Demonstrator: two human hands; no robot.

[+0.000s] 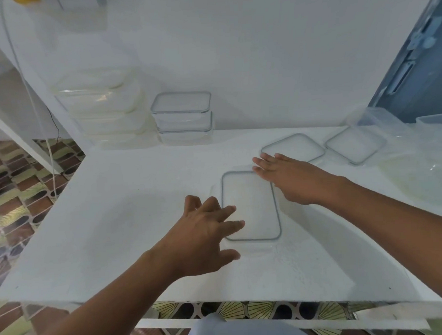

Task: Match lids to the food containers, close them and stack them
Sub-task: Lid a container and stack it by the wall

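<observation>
Noted at centre of white table: grey-rimmed lid lying on clear container. Left hand spread, fingertips on lid's near-left edge. Right hand flat at far-right corner. Loose lid just behind right hand; second loose lid to its right. Against back wall: two closed containers stacked; taller cloudy stack to their left.

I hold my left hand forward, palm down, fingers spread and lightly bent; my right hand reaches further ahead, flat, fingers straight, pointing left.
</observation>
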